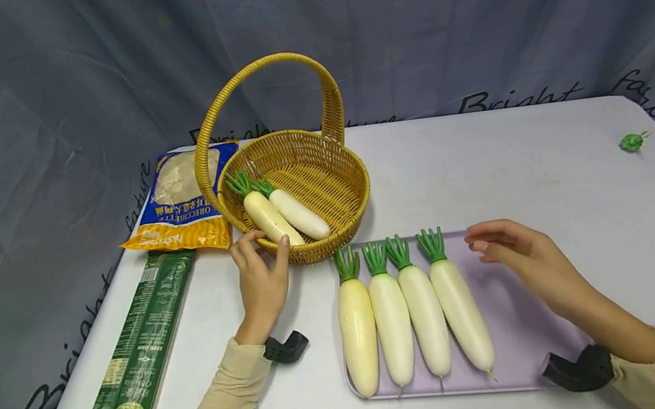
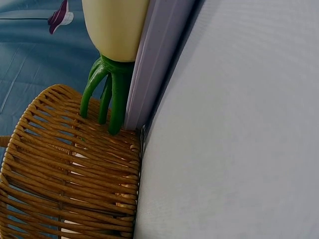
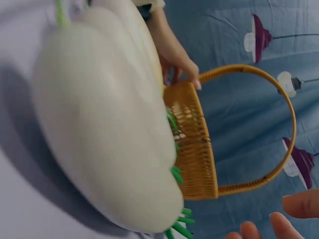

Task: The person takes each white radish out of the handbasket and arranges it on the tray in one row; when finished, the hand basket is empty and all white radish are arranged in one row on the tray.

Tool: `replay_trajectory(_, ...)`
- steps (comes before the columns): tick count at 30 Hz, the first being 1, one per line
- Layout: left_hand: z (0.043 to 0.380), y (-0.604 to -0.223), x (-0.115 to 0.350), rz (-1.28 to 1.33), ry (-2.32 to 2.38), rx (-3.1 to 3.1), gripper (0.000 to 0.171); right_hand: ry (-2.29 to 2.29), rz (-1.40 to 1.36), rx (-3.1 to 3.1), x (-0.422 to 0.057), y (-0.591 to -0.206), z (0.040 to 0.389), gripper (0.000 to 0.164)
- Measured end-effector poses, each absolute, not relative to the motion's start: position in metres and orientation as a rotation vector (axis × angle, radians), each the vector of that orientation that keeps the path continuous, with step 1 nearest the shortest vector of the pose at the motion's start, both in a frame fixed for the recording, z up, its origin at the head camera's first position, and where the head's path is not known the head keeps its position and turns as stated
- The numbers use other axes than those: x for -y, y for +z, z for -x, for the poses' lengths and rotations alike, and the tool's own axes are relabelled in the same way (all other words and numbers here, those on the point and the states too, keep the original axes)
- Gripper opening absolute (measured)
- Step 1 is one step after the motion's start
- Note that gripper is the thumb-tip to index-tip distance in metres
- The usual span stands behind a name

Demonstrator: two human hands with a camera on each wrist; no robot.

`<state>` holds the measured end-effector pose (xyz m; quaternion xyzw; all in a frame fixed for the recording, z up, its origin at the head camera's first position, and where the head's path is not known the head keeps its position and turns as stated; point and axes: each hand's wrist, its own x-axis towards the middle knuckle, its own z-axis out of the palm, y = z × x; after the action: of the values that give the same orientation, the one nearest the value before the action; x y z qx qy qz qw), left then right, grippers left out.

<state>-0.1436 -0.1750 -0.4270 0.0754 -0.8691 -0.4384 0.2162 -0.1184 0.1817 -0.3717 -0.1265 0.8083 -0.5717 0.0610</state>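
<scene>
- Apparently, the left hand's (image 1: 263, 285) fingers pinch the basket's (image 1: 327, 245) rim; uneven pulling could spill its radishes (image 1: 299, 214).
- Right hand's (image 1: 532, 263) fingers, relaxed and parted, hold nothing.

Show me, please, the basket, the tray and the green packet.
Basket (image 1: 323, 187), head view, on its bare woven bottom.
Tray (image 1: 511, 320), head view, on its bare right part.
Green packet (image 1: 136, 361), head view, on its middle.

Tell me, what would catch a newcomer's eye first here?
Probably the yellow basket, on the back left of the table, with two pale radishes inside and the left hand touching its front. Next, four more radishes lie side by side on the purple tray, with the right hand beside them.
</scene>
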Motion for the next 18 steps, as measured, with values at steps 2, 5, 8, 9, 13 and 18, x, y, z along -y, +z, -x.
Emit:
replay_trajectory(2, 0.144, -0.427, 0.175, -0.205, -1.220, 2.409, 0.044, -1.763, 0.398, -2.452, -0.181, -0.367, 0.127, 0.032)
replay_trajectory(5, 0.144, -0.427, 0.175, -0.203, -1.222, 2.407, 0.043, -1.802, 0.411, -2.451, -0.178, -0.361, 0.138, 0.034)
replay_trajectory(8, 0.144, -0.427, 0.175, -0.202, -1.224, 2.402, 0.043, -1.893, 0.438, -2.358, -0.172, -0.358, 0.152, 0.035)
replay_trajectory(9, 0.144, -0.427, 0.175, -0.203, -1.226, 2.401, 0.043, -1.932, 0.449, -2.309, -0.170, -0.358, 0.156, 0.036)
replay_trajectory(13, 0.144, -0.427, 0.175, -0.207, -1.234, 2.413, 0.043, -2.063, 0.447, -2.090, -0.159, -0.361, 0.175, 0.034)
replay_trajectory(18, 0.144, -0.427, 0.175, -0.209, -1.233, 2.416, 0.043, -2.167, 0.376, -1.756, -0.140, -0.368, 0.197, 0.033)
